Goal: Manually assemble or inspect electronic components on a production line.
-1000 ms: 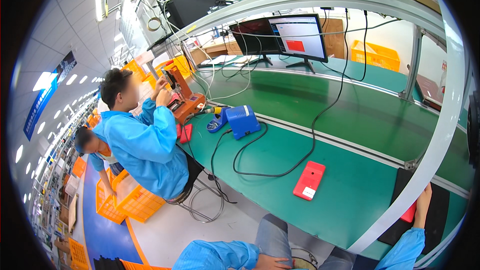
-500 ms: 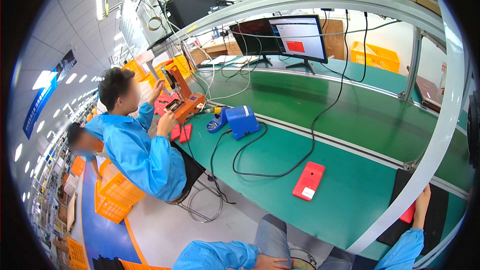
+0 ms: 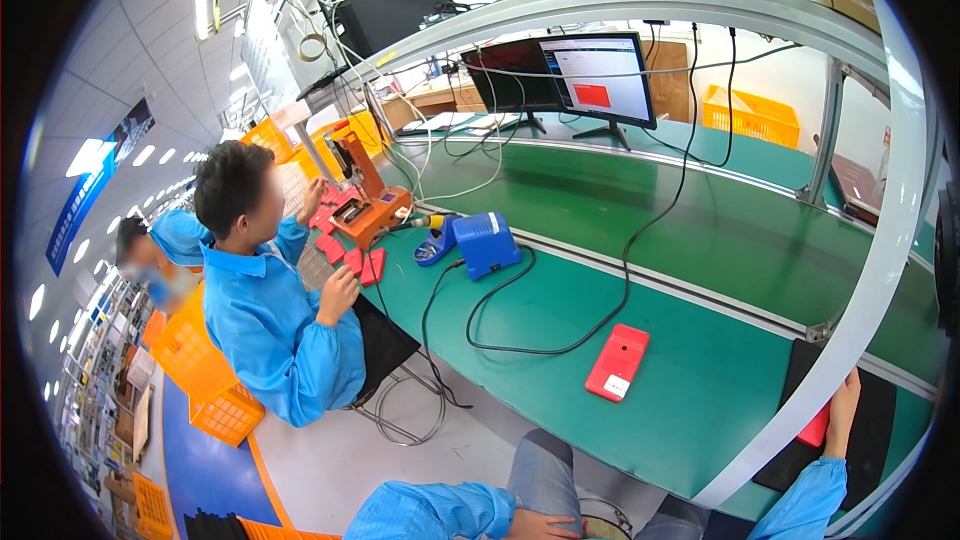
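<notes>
My right hand point(image 3: 843, 402) reaches out at the lower right. It lies on a small red casing point(image 3: 813, 429) at the edge of a black mat point(image 3: 873, 427) and seems to grip it, though most of the casing is hidden. My left hand point(image 3: 541, 525) rests on my lap at the bottom edge. It is only partly in view, and nothing shows in it. Both my sleeves are blue. A flat red casing point(image 3: 618, 362) lies alone on the green table point(image 3: 560, 390) in front of me.
A co-worker point(image 3: 275, 325) in a blue coat sits at the left by an orange fixture point(image 3: 368, 208) and red parts point(image 3: 362, 262). A blue soldering station point(image 3: 487, 243) trails black cables. Two monitors point(image 3: 598, 75) stand beyond the green conveyor point(image 3: 700, 225). A white frame post point(image 3: 868, 280) crosses at the right. Orange crates point(image 3: 215, 402) sit on the floor.
The co-worker has lowered one hand from the orange fixture to the table edge by the red parts. My own hands have stayed where they were.
</notes>
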Demonstrator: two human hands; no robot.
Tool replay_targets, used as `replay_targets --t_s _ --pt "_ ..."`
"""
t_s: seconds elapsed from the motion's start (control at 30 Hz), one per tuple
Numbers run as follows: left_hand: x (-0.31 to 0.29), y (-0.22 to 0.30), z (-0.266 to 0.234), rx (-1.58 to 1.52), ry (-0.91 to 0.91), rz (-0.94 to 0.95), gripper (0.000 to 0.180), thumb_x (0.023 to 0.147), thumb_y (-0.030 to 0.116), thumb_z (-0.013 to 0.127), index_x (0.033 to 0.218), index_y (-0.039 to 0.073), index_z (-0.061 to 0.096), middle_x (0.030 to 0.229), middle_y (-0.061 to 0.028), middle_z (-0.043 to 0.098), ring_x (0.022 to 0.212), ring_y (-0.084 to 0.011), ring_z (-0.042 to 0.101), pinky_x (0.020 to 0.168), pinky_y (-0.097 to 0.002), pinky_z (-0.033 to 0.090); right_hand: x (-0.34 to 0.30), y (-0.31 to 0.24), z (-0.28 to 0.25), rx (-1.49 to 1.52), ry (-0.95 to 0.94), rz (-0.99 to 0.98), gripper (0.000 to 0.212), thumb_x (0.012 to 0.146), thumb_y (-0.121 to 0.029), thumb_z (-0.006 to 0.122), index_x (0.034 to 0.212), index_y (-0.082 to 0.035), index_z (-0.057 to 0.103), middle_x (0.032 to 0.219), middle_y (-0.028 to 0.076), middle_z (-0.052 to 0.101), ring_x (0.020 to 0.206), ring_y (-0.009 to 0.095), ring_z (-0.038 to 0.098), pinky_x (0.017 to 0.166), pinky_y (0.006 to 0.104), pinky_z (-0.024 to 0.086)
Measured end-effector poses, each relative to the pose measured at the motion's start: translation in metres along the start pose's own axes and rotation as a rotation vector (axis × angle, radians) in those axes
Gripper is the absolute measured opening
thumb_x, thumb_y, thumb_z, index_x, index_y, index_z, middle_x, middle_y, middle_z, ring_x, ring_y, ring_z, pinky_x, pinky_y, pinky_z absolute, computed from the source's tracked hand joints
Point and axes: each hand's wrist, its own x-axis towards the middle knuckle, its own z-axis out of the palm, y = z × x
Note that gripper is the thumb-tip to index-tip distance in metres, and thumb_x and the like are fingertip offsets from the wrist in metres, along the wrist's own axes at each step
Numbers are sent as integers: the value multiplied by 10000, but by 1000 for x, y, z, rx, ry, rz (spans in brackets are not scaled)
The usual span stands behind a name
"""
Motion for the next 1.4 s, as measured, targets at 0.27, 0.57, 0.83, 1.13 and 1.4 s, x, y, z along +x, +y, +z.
replay_targets --t_s 0.27,0.57,0.83,1.13,1.4 --pt "0 -1 4 -2 12 12 1327 382 690 718 1352 -109 291 1472 -258 180 1397 -420 40 1096 -629 2 -1 -4 3 -10 22 -7 377 949 -142 488 1278 43 480 1182 91 589 1048 148 560 894 262 433" --pt "0 -2 7 -1 12 5 1335 373 686 725 1352 -111 290 1468 -260 187 1396 -423 45 1097 -627 8 -1 -2 3 15 19 -10 367 950 -139 485 1270 42 487 1167 87 594 1035 146 564 887 259 435" --pt "-2 -2 7 -45 60 22 1328 372 673 732 1351 -109 292 1468 -262 187 1395 -425 51 1094 -633 8 -1 -3 1 -52 18 -17 374 950 -144 483 1274 43 484 1179 90 588 1053 155 556 906 264 425" --pt "-2 -2 8 -60 71 25 1324 382 687 723 1353 -104 294 1466 -271 183 1393 -431 51 1092 -636 4 -1 -2 2 -15 18 -1 402 949 -150 489 1299 45 462 1214 101 572 1082 159 545 923 268 418" --pt "-1 -3 8 -14 40 29 1309 396 695 714 1351 -102 306 1466 -268 186 1392 -429 59 1093 -632 3 0 -2 2 -5 18 -7 401 948 -147 492 1296 51 462 1206 107 576 1070 160 553 915 269 427"
